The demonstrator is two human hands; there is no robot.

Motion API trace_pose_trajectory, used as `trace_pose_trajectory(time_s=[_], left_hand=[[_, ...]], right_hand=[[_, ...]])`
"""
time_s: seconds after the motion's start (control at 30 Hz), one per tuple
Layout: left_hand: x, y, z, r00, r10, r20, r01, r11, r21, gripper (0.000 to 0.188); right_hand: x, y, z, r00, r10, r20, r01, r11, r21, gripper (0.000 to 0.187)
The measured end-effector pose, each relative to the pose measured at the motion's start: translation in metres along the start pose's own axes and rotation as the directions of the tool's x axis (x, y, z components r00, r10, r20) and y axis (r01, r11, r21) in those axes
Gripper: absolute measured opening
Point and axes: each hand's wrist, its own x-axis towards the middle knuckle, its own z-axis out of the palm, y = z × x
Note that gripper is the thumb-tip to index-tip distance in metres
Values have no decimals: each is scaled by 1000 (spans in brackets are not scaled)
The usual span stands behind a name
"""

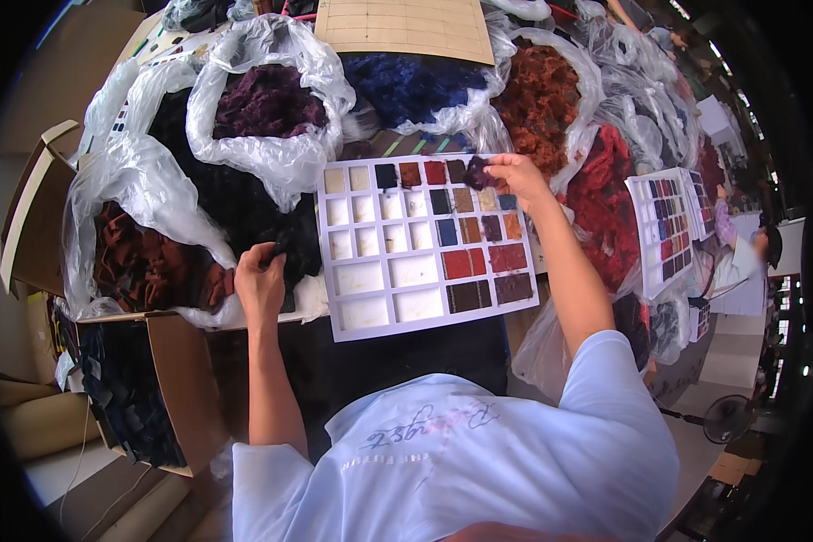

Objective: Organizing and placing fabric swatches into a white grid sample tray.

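A white divided tray (416,294) lies tilted in front of me. Its right-hand compartments and part of the top row hold coloured fibre swatches, such as a red swatch (465,264) and a tan one (470,230). Over the top right corner of the tray, my right hand (522,183) pinches a dark purple fibre tuft (481,173). To the left of the tray, my left hand (260,282) has its fingers closed together against the black fibre (235,194). What those fingers hold, if anything, blends into the black behind them.
Plastic bags of loose fibre surround the tray: purple (271,101), blue (415,86), rust (537,90), red (601,203) and brown (149,262). A second swatch tray (635,194) stands at right. A cardboard box (185,379) of dark pieces sits lower left. Another person (741,253) is far right.
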Motion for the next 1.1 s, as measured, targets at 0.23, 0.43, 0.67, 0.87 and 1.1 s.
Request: trace_pose_trajectory(time_s=[0.23, 0.43, 0.67, 0.87, 1.1], left_hand=[[20, 50, 121, 923, -98, 373, 161, 977, -142, 27], [33, 63, 166, 973, -52, 225, 37, 997, 70, 22], [41, 72, 158, 944, 64, 324, -166, 940, 296, 20], [34, 86, 140, 789, 469, 398, -581, 780, 233, 19], [54, 76, 134, 552, 484, 680, -776, 597, 205, 14]], right_hand=[[-2, 37, 104, 984, -16, 179, 17, 1000, -7, 11], [23, 35, 133, 973, -232, 11, 203, 824, -529, 15], [5, 33, 142, 801, -493, 341, 575, 470, -670, 10], [-20, 34, 136, 755, -556, 347, 647, 546, -532, 18], [-24, 31, 149, 659, -623, 421, 700, 302, -647, 13]])
